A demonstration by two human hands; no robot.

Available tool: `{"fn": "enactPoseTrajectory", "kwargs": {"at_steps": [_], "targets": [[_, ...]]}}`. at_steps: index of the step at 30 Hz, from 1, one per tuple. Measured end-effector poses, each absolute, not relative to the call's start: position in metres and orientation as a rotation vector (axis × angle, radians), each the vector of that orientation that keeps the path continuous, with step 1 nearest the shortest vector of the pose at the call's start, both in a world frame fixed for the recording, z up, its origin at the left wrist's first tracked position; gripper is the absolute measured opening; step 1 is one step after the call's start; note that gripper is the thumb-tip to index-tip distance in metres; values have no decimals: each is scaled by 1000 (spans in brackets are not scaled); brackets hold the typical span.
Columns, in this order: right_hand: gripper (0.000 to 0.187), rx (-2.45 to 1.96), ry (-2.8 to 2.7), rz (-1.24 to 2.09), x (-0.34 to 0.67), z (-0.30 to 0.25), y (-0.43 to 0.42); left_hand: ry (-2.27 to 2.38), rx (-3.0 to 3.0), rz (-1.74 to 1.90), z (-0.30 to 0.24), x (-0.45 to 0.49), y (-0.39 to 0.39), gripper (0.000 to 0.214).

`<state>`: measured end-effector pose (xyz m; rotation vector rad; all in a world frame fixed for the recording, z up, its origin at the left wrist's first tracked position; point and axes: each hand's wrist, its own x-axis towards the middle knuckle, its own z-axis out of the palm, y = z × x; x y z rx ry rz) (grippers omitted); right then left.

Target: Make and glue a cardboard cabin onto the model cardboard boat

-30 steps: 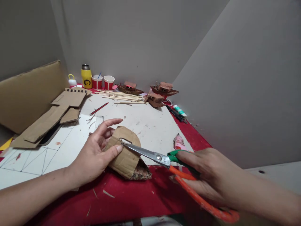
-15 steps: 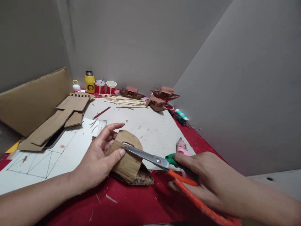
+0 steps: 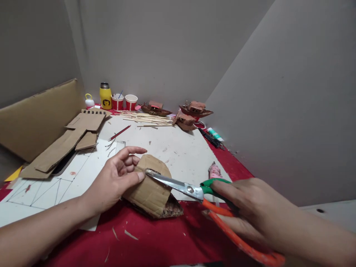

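Since half a second ago in the head view, the slotted cardboard piece [image 3: 151, 193] and the scissors [image 3: 180, 186] have edged slightly rightward. The left hand [image 3: 118, 176] pinches the cardboard's left side, thumb on its face, index finger extended clear. The right hand [image 3: 247, 207] is wrapped around the scissors' handles, their tips at the slot. The cardboard is above the red tablecloth [image 3: 155, 243], near the white sheet's [image 3: 191, 159] front edge.

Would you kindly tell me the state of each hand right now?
Left hand: holding the cardboard piece, thumb on top, index finger extended.
Right hand: closed around the scissors.
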<state>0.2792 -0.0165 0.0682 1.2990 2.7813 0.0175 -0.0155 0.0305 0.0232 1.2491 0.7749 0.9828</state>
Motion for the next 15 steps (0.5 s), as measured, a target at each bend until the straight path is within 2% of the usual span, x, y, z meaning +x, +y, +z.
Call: {"fn": "enactPoseTrajectory", "kwargs": {"at_steps": [8, 15], "targets": [[32, 1437, 2660, -129, 277, 72, -17, 763, 1223, 960, 20, -15, 36, 41], [37, 1495, 2644, -350, 271, 78, -18, 797, 1274, 1031, 21, -13, 32, 40]]}}
